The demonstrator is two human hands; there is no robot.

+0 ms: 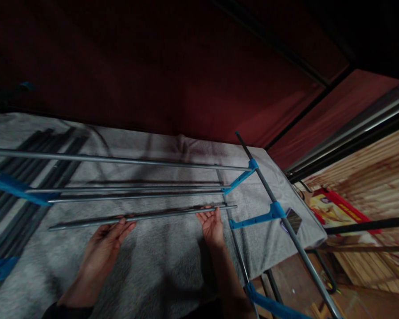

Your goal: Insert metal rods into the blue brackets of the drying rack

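A grey metal tube (166,215) lies across both my hands, just above the grey cloth. My left hand (108,246) pinches it left of its middle, and my right hand (212,225) grips it near its right end. That right end points toward a blue plastic bracket (256,220) on an upright tube (269,189), with a gap between them. Behind, further tubes (142,195) run from a left blue bracket (16,186) to another blue bracket (240,177) at the right. A long tube (119,159) spans the far side of this frame.
Several loose dark tubes (49,173) lie on the cloth at the left. A phone (291,220) rests near the right edge of the cloth-covered surface (159,274). Beyond that edge are a red and yellow package (341,210) and a black metal bar (369,225). Dark red fabric (153,66) hangs behind.
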